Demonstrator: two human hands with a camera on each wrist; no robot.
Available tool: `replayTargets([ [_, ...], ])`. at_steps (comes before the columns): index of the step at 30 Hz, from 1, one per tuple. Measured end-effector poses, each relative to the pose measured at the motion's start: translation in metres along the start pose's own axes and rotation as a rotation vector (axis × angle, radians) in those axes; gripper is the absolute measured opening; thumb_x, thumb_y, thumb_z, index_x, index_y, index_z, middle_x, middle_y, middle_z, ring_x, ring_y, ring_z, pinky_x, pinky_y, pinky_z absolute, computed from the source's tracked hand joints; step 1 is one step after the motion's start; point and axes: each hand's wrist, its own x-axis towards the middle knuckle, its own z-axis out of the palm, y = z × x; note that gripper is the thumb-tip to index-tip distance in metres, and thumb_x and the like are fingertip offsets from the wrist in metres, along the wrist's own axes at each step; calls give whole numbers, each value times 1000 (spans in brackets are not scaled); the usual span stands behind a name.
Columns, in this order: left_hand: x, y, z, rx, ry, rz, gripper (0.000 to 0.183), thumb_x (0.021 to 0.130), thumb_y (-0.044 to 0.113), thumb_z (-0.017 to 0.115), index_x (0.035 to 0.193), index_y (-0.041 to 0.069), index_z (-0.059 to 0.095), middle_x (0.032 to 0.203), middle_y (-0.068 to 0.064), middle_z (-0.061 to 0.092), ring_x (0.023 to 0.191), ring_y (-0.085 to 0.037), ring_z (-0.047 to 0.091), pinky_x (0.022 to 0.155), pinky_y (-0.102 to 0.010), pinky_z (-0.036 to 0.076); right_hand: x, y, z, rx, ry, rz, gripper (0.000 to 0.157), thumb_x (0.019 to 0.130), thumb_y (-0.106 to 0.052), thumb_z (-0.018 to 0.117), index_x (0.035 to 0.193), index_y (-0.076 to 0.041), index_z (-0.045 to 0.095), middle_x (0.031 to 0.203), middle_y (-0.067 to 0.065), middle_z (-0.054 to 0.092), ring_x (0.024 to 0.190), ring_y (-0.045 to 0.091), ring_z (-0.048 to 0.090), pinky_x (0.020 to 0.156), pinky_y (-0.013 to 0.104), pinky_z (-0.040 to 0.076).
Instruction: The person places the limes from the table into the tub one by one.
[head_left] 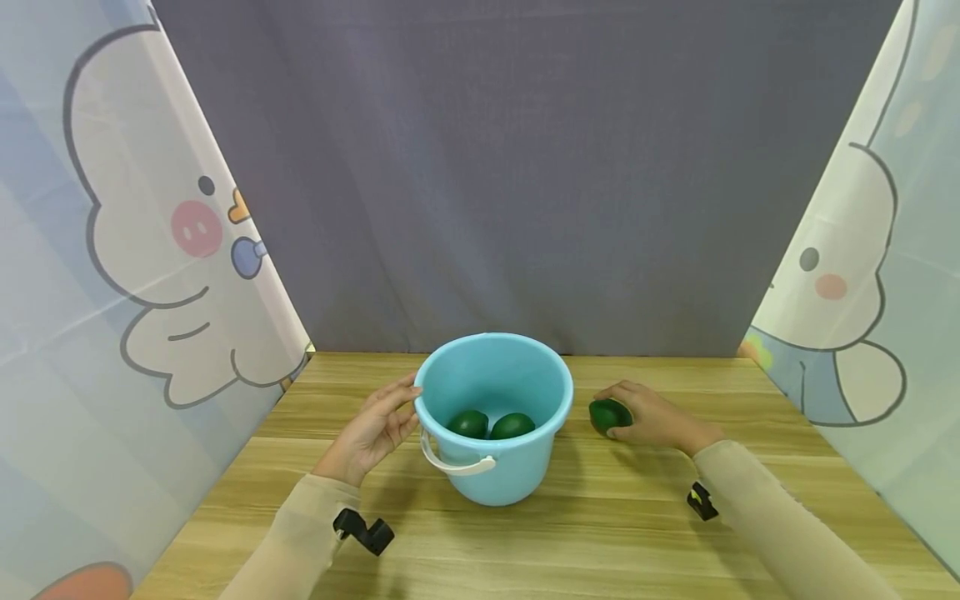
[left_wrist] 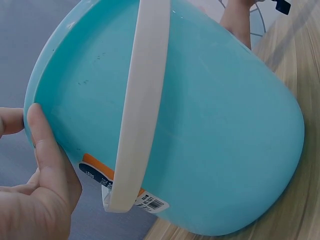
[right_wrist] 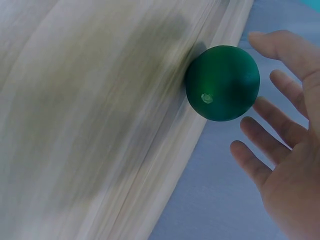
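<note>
A light blue bucket (head_left: 495, 467) stands upright on the table, its white handle (head_left: 459, 467) hanging down the near side. Two dark green avocados (head_left: 468, 423) lie at its bottom. My left hand (head_left: 378, 429) pinches the bucket's left rim between thumb and fingers, as the left wrist view shows close up. Right of the bucket, a third green avocado (right_wrist: 222, 85) rests on the tabletop. Spread around its far and right sides is my right hand (head_left: 651, 418), fingers slightly bent and fingertips close at its surface.
The wood-grain table (head_left: 600, 533) ends at a dark grey curtain (head_left: 525, 183) behind the bucket. Cartoon-printed curtains flank both sides. A black wrist mount (head_left: 363, 530) sits on the left sleeve, another on the right. A label (left_wrist: 150, 202) sticks to the bucket's side.
</note>
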Motion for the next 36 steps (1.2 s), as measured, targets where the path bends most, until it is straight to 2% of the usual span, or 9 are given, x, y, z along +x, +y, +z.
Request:
replayTargets([
  [9,0,0,0,-6,-7,3,59,102,7,53,156,2,30,133,-11,50,76,-7,66,68,-12,55,3,8,7,5,-8,34,57,83,-15,83,133,-1,60,129,19,57,112,38,57,89,54,54],
  [23,1,-1,-1,-5,1,1,58,102,6,53,155,2,31,128,-10,54,76,-7,66,68,-13,56,4,15,13,42,-31,37,59,82,-13,83,135,-1,58,130,22,54,108,37,58,86,52,55],
  [36,1,-1,0,-3,6,-5,58,102,6,53,155,3,31,129,-10,53,76,-8,66,68,-13,56,5,18,15,65,-56,89,58,85,-13,81,137,-7,55,129,24,54,107,40,58,84,55,55],
])
